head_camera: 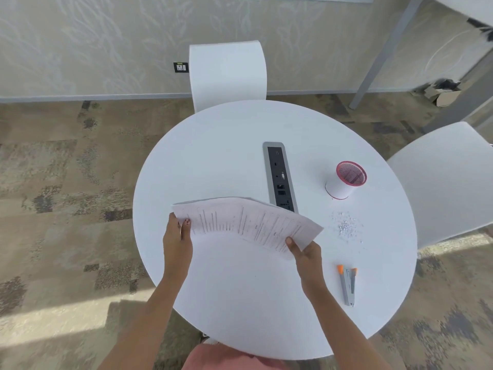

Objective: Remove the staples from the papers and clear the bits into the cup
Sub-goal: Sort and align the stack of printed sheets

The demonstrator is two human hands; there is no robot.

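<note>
One sheaf of printed white papers (248,222): held over the near half of the worktop, bowed upward in the middle. Its far edge overlaps the near end of the socket panel as seen from the head camera.

Two hands: the left hand (177,236) is closed on the sheaf's left near corner, thumb laid on top. The right hand (304,252) is closed on the right near corner, thumb likewise on top.

One pink wire-mesh cup with a white side (344,182): set upright on the right of the worktop, well apart from the papers.

One scatter of small pale bits (346,227): spread on the worktop between the cup and the tool.

One grey hinged staple tool with two orange ends (347,285): laid flat near the right edge, untouched.

One grey recessed socket panel (280,177): set into the worktop's middle.

One round white worktop (213,156).

Two white chairs: one at the far side (228,73), one at the right (448,182).

Room: mottled beige-brown carpet (53,182); pale leaf-patterned wall (106,36); one wall socket (181,67); one open cardboard box (442,94) on the floor at far right.
</note>
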